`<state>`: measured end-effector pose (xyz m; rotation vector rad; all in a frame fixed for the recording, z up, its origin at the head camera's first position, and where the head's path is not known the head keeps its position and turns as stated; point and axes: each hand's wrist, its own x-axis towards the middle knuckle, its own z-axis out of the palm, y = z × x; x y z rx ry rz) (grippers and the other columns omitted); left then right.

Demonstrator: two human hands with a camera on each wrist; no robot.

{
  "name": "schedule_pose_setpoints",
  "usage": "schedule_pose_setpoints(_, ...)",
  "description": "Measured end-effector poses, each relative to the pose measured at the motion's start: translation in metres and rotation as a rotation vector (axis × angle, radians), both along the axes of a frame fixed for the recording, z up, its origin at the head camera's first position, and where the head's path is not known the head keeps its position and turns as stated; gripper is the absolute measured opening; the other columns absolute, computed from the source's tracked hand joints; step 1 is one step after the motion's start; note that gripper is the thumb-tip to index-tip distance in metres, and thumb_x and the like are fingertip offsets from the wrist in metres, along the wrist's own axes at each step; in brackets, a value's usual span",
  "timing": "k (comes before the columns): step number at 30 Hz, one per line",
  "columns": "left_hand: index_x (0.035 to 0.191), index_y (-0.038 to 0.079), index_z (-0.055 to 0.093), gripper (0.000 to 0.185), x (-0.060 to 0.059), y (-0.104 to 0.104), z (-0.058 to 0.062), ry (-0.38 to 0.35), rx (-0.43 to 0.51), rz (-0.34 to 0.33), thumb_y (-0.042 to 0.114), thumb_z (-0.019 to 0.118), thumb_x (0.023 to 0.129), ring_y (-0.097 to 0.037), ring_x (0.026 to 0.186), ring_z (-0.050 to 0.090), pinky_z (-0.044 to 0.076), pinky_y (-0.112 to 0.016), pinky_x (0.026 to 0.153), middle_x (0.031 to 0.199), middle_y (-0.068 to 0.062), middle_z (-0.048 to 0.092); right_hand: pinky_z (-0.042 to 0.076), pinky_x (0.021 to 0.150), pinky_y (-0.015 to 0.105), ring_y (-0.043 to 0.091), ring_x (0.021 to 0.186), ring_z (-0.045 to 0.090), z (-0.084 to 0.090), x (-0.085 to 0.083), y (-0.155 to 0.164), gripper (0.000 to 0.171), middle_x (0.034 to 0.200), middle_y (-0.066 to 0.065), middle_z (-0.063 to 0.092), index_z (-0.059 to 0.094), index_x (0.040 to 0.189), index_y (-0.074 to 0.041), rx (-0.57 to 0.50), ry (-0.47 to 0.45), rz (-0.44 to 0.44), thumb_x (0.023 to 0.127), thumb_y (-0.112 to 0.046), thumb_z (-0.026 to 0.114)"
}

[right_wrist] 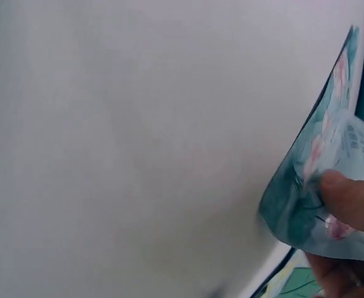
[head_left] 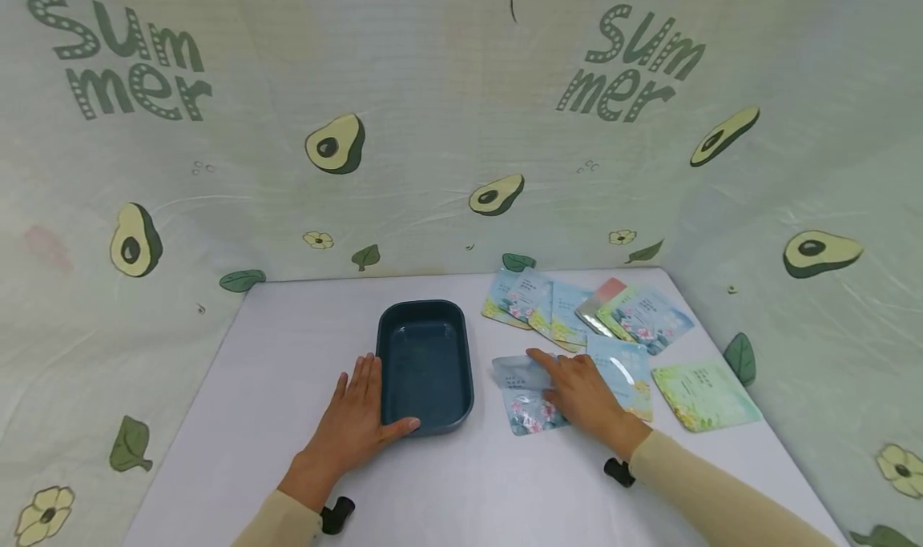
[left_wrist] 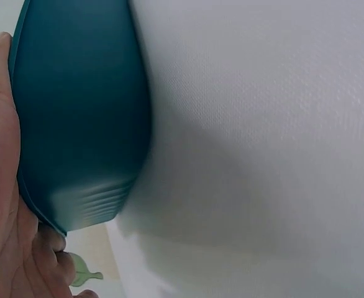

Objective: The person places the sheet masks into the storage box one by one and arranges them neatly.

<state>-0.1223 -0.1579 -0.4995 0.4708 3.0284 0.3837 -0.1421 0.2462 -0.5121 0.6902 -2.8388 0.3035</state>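
Legible text: the word "Summer", broken over two lines as "Sum / mer" in green dotted lettering, is printed twice on the backdrop cloth (head_left: 447, 90), once at upper left and once at upper right in the head view. The sachets (head_left: 577, 307) on the counter (head_left: 288, 355) carry small print, too fine to read in any view.

Your dark teal tray (head_left: 425, 367) sits on a plain white table (head_left: 288, 355); your sachet (head_left: 525, 395) is pale blue with pink flowers. Behind it, more packets (head_left: 577, 307) run blue, green and yellow, one pink-topped. The backdrop (head_left: 433, 114) shows pale green cloth printed with avocados, leaves and "Summer" lettering.
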Motion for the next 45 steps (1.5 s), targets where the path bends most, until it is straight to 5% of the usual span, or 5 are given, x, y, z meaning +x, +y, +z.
schedule_pose_setpoints(5, 0.164, -0.010, 0.020, 0.129, 0.000, 0.006, 0.000, 0.001, 0.003, 0.012, 0.087, 0.055, 0.087, -0.044, 0.161, 0.018, 0.020, -0.067, 0.127, 0.172, -0.028, 0.020, 0.048, 0.063, 0.025, 0.005, 0.064, 0.049, 0.012, -0.004, 0.003, 0.086, 0.087, -0.003, 0.066, 0.035, 0.164, -0.026, -0.252, -0.138, -0.047, 0.093, -0.011, 0.081)
schedule_pose_setpoints(11, 0.164, -0.010, 0.018, 0.130, -0.001, 0.011, 0.006, -0.028, -0.007, 0.009, 0.090, 0.051, 0.087, -0.045, 0.162, 0.016, 0.018, -0.067, 0.127, 0.173, -0.028, 0.018, 0.040, 0.051, 0.027, 0.009, 0.050, 0.044, 0.050, -0.031, 0.000, 0.084, 0.071, 0.005, 0.061, 0.033, 0.164, -0.022, -0.396, -0.074, -0.137, 0.095, -0.010, 0.080)
schedule_pose_setpoints(24, 0.165, -0.008, 0.015, 0.137, -0.009, -0.005, 0.012, -0.060, -0.006, -0.065, 0.089, 0.061, 0.081, -0.044, 0.162, 0.013, 0.017, -0.067, 0.128, 0.174, -0.027, 0.015, 0.058, 0.075, 0.031, 0.029, 0.099, 0.075, 0.097, -0.078, -0.070, 0.048, 0.128, 0.021, 0.073, 0.053, 0.148, -0.011, -0.760, -0.348, -0.190, 0.103, -0.009, 0.069)
schedule_pose_setpoints(37, 0.165, -0.008, 0.014, 0.140, -0.013, 0.007, 0.009, -0.077, -0.032, -0.053, 0.096, 0.052, 0.079, -0.042, 0.163, 0.011, 0.016, -0.066, 0.129, 0.174, -0.026, 0.013, 0.049, 0.071, 0.032, 0.022, 0.086, 0.061, 0.070, -0.092, -0.148, 0.043, 0.113, 0.013, 0.068, 0.060, 0.143, -0.015, -0.658, -0.491, -0.162, 0.101, -0.011, 0.070)
schedule_pose_setpoints(45, 0.165, -0.008, 0.015, 0.137, -0.011, 0.007, 0.012, -0.071, -0.027, -0.056, 0.092, 0.056, 0.081, -0.042, 0.163, 0.012, 0.017, -0.066, 0.128, 0.174, -0.025, 0.014, 0.056, 0.090, 0.041, 0.022, 0.097, 0.067, 0.051, -0.094, -0.171, 0.041, 0.126, 0.015, 0.070, 0.061, 0.140, -0.014, -0.601, -0.561, -0.141, 0.100, -0.011, 0.070)
